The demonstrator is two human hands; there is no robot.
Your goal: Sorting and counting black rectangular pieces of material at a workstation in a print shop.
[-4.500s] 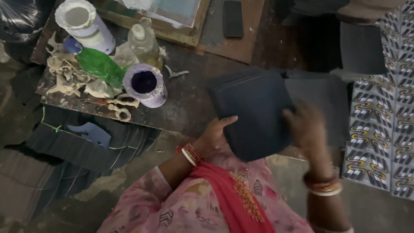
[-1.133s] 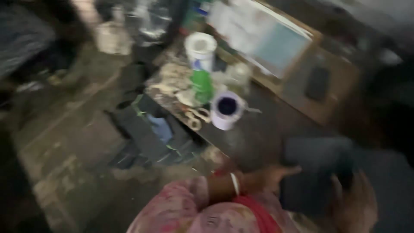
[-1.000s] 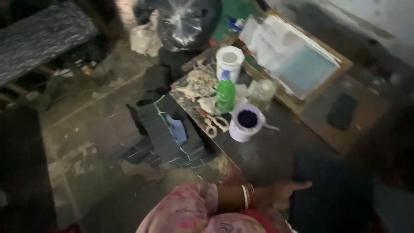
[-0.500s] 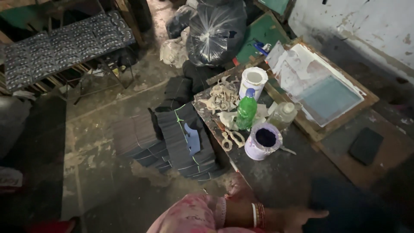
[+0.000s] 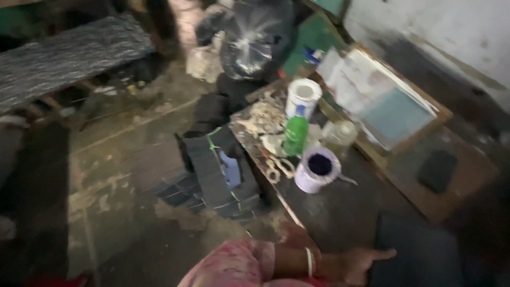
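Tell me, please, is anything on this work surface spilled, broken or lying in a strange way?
Nothing is clearly spilled or broken. The white tub of dark ink stands upright with no lid on it, a stick lying beside it. Scissors lie near the board's edge, among pale scraps. The left hand rests flat beside a dark sheet.

Left hand [image 5: 357, 264]: pink patterned sleeve [image 5: 234, 266] ends before the wrist; pale bangle [image 5: 308, 261] beside sleeve.
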